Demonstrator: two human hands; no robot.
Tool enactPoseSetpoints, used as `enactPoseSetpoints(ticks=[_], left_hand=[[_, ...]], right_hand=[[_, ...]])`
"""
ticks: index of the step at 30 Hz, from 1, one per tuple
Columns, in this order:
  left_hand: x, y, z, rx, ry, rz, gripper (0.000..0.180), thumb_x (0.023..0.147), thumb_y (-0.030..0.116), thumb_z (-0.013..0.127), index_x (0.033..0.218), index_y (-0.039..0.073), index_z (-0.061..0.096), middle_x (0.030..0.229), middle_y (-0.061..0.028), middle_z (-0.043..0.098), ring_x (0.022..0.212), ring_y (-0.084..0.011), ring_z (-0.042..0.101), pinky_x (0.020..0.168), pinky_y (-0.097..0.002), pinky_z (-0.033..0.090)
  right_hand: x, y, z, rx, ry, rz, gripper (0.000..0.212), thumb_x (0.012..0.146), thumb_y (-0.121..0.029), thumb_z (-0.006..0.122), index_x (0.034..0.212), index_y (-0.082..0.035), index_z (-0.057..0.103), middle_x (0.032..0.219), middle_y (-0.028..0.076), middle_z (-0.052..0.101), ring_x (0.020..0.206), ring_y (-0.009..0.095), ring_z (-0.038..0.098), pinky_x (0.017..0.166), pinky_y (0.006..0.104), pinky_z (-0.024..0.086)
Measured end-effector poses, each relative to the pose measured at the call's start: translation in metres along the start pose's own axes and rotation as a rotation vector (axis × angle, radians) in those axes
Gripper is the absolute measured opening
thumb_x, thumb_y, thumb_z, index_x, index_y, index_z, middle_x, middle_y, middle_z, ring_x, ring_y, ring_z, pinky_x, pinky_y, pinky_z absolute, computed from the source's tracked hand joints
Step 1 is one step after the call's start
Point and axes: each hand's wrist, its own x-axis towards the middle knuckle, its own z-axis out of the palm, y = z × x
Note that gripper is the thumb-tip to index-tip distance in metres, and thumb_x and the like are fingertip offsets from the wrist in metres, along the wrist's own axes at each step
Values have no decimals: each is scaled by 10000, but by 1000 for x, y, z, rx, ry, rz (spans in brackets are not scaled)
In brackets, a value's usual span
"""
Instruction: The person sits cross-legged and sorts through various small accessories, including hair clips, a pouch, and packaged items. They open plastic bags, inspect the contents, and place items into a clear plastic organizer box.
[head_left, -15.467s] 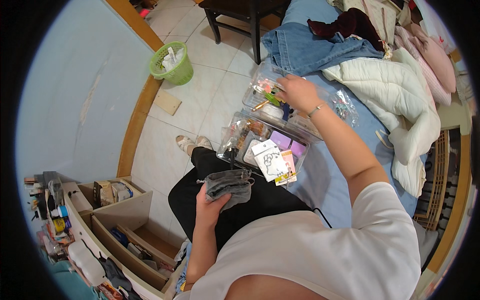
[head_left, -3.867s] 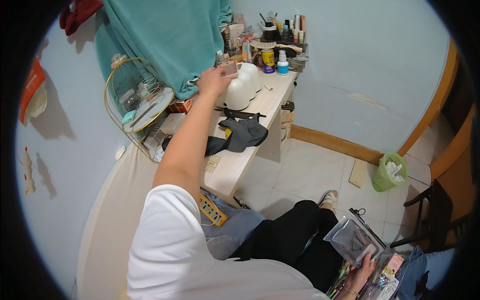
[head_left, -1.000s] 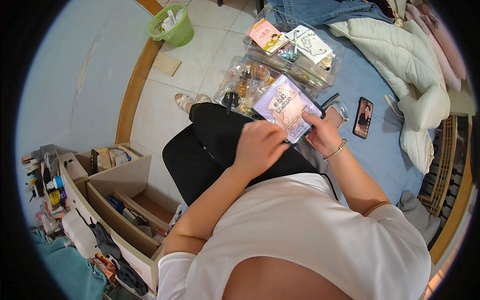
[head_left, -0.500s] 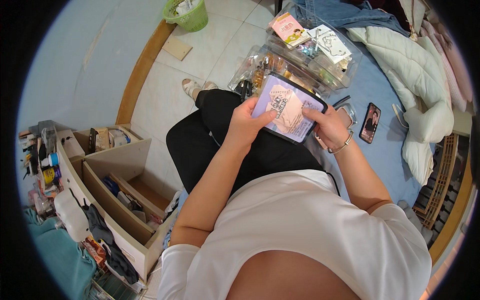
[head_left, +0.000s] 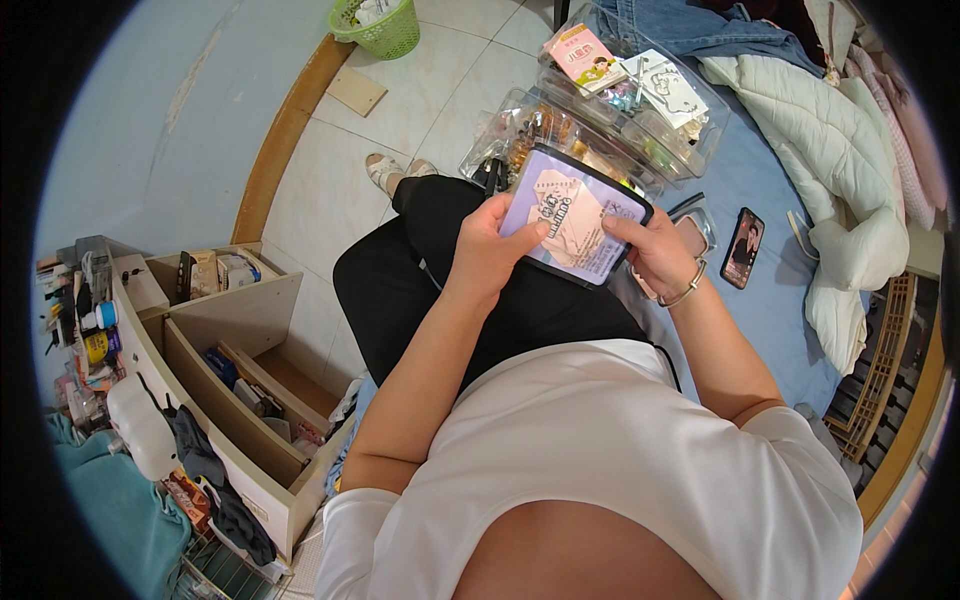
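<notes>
Above my lap I hold a flat rectangular pouch (head_left: pixel 577 222) with a lilac front, a pale pink printed shape and black edging. My left hand (head_left: pixel 490 243) grips its left side, thumb flat on the front. My right hand (head_left: pixel 655 248) pinches the right side, thumb also on the front and a silver bracelet at the wrist. My other fingers are hidden behind the pouch. Just beyond its far edge sits a clear plastic box (head_left: pixel 525 125) of small items. Partly behind my right hand lies a clear-framed object (head_left: pixel 695 228) that I cannot make out.
A lit phone (head_left: pixel 742 248) lies on the blue bedsheet (head_left: pixel 770 160) at right, beside a pale quilt (head_left: pixel 800 130). A second clear bin (head_left: pixel 705 105) carries a pink box (head_left: pixel 585 57). Open drawers (head_left: pixel 235 370) stand at left; a green basket (head_left: pixel 385 35) is on the far floor.
Both hands keep the pouch almost in place, with barely any shift. The whole view has moved very slightly.
</notes>
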Motion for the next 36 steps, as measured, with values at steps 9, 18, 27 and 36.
enactPoseSetpoints(ticks=[9, 18, 27, 36], left_hand=[[-2, -1, 0, -58, -5, 24, 238, 838, 5, 627, 1067, -44, 580, 972, -70, 650, 856, -96, 601, 793, -242, 476], [-1, -6, -2, -11, 0, -22, 240, 863, 48, 610, 1083, -44, 579, 957, -73, 666, 841, -102, 614, 778, -243, 474], [2, -17, -19, 150, 38, -92, 236, 896, 115, 591, 1109, 16, 570, 917, -73, 680, 791, -131, 635, 715, -246, 484], [1, -25, -24, 214, 51, -52, 224, 887, 107, 604, 1082, -1, 583, 904, -76, 679, 785, -128, 634, 695, -235, 475]], right_hand=[[4, 0, -8, 9, 6, 12, 254, 870, -116, 655, 1095, -7, 611, 1014, 56, 669, 908, 145, 637, 833, 306, 509], [2, 6, -20, -42, 45, 31, 227, 883, -179, 653, 1068, -56, 606, 952, 16, 664, 825, 100, 622, 723, 256, 497], [-42, -34, -166, -526, 184, 39, 244, 894, -150, 626, 1108, -37, 591, 953, 13, 658, 815, 92, 607, 727, 256, 501], [-12, -30, -121, -1625, 616, -624, 278, 751, -132, 698, 1011, -65, 629, 901, 114, 636, 861, 299, 603, 758, 388, 492]])
